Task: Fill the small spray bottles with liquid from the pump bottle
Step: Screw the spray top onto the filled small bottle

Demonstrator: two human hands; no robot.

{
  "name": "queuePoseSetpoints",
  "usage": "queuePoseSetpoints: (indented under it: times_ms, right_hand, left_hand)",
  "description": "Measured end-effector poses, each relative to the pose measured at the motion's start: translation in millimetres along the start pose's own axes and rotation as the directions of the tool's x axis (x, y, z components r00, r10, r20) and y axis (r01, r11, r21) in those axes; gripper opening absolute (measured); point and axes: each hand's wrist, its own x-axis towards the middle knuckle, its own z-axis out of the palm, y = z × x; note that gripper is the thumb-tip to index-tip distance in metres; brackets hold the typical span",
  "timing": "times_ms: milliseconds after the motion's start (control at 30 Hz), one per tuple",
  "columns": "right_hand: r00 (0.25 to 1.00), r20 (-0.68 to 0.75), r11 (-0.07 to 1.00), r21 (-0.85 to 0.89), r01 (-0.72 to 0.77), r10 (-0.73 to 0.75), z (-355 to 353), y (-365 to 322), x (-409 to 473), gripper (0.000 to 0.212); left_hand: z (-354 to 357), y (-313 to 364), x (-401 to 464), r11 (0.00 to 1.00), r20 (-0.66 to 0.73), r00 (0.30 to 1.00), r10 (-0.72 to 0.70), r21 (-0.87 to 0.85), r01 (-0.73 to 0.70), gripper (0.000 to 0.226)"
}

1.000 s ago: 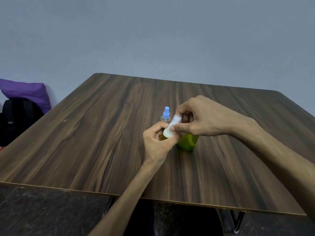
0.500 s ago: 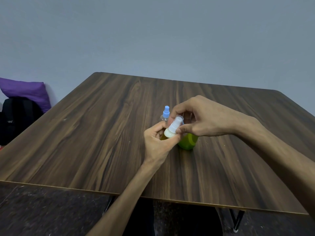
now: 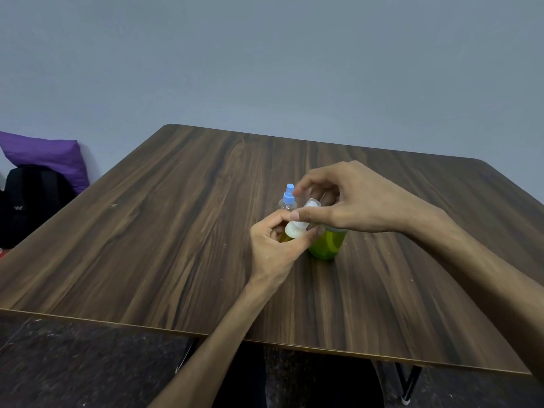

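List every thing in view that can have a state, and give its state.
left hand: grips small white-capped bottle.
white-capped bottle: held tilted, yellowish liquid inside, white sprayer on.
right hand: thumb on white sprayer, fingers curled above.
blue-capped bottle: upright on table, capped.
green bottle: on table, top hidden.
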Motion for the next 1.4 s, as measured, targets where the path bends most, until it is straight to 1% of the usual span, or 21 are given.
queuePoseSetpoints:
  times_ms: [100,133,267,333,433,500,567,600,700,833,933,1000,1067,1100,1200,1267,1333,1400]
  right_hand:
    - [1.000,0.020,0.998,0.063,0.006,-0.008,3,-2,0,0.013]
    - [0.999,0.033,0.997,0.078,0.015,-0.018,2,-3,-1,0.016]
    - [0.993,0.091,0.994,0.087,0.071,-0.079,-3,-9,-3,0.038]
    - [0.987,0.118,0.990,0.108,0.095,-0.108,-5,-11,-4,0.042]
    - [0.984,0.120,0.987,0.114,0.116,-0.130,-5,-11,-3,0.043]
    - [0.985,0.115,0.989,0.094,0.118,-0.128,-5,-10,-2,0.042]
    - [0.987,0.105,0.992,0.055,0.114,-0.120,-5,-9,-1,0.039]
    - [0.989,0.095,0.993,0.033,0.109,-0.112,-4,-8,-1,0.033]
    - [0.996,0.039,0.996,-0.032,0.085,-0.084,0,-7,0,0.009]
    - [0.995,-0.052,0.983,-0.168,0.073,-0.083,12,-4,2,0.017]
    - [0.992,-0.099,0.985,-0.163,0.064,-0.081,14,-1,1,0.025]
    - [0.995,-0.030,0.987,-0.127,0.094,-0.099,9,-3,-1,0.025]
    - [0.991,0.047,0.984,-0.125,0.129,-0.124,6,-4,-1,0.033]
    - [0.991,0.059,0.981,-0.144,0.126,-0.119,6,-4,-1,0.034]
    - [0.995,-0.004,0.967,-0.237,0.097,-0.101,12,-5,3,0.024]
    - [0.992,-0.036,0.961,-0.257,0.105,-0.118,17,-6,4,0.023]
    - [0.990,-0.021,0.961,-0.246,0.128,-0.137,16,-5,2,0.025]
    - [0.991,0.032,0.961,-0.242,0.135,-0.131,13,-4,1,0.021]
  left_hand:
    - [0,-1,0,1.000,-0.001,1.000,-0.004,-0.008,0.004,0.021]
    - [1,0,0,1.000,-0.002,1.000,-0.014,-0.020,0.014,0.021]
    - [2,1,-2,0.999,-0.014,1.000,-0.027,-0.020,0.027,0.023]
    - [2,3,-2,1.000,-0.014,1.000,-0.017,-0.012,0.017,0.026]
    - [3,8,-2,1.000,-0.025,1.000,0.006,-0.010,-0.006,0.033]
    - [3,9,-3,1.000,-0.032,0.999,0.001,-0.012,-0.002,0.033]
    - [3,8,-3,1.000,-0.029,1.000,-0.011,-0.003,0.011,0.028]
    - [2,7,-3,1.000,-0.025,1.000,-0.014,0.002,0.014,0.026]
    - [0,1,-2,1.000,-0.011,1.000,-0.015,0.024,0.015,0.022]
    - [1,1,-3,0.999,-0.018,1.000,0.018,0.037,-0.017,0.026]
    - [2,4,-3,1.000,-0.002,1.000,-0.007,0.004,0.007,0.026]
    - [3,3,-3,0.999,0.004,0.999,-0.032,-0.010,0.032,0.026]
    - [3,1,-3,0.998,-0.005,0.998,-0.057,-0.031,0.057,0.023]
    - [3,0,-3,0.998,-0.009,0.999,-0.053,-0.030,0.053,0.024]
    - [2,1,-3,1.000,0.004,1.000,-0.020,-0.019,0.020,0.018]
    - [2,1,-3,1.000,-0.008,1.000,-0.005,-0.022,0.005,0.017]
    - [1,0,-2,1.000,-0.005,1.000,-0.006,-0.018,0.006,0.016]
    - [1,0,-3,1.000,0.002,1.000,-0.014,-0.006,0.014,0.021]
